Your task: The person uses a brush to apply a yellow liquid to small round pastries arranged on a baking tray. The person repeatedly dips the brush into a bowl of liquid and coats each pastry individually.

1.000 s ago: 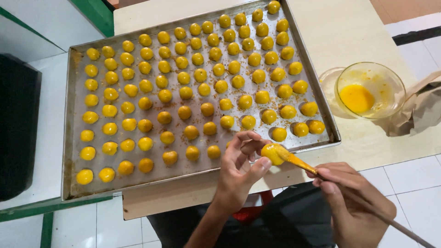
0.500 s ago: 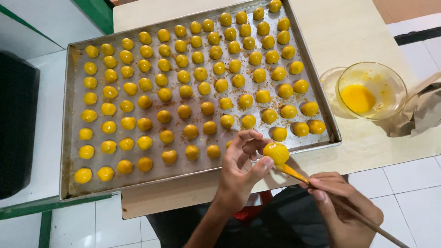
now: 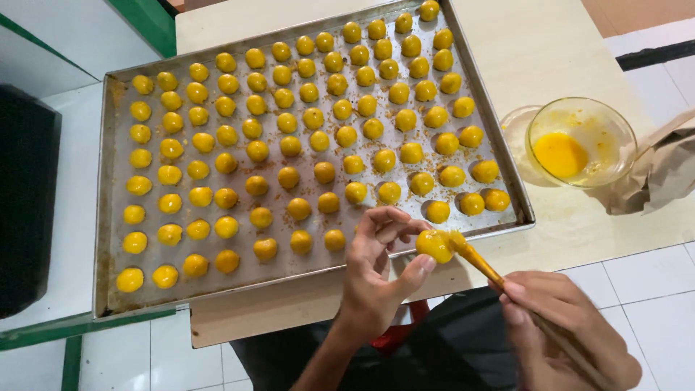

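— Head view, nearest: left hand pinching one yellow dough ball, right hand closed round a brush, bristles touching it

— And beyond?

— Baking tray nearly full of glazed balls, front right corner bare; glass bowl of yolk and crumpled brown paper beside, nothing blocking

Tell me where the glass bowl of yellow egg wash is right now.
In the head view the glass bowl sits on the pale table at the right, just off the baking tray and beside crumpled brown paper.
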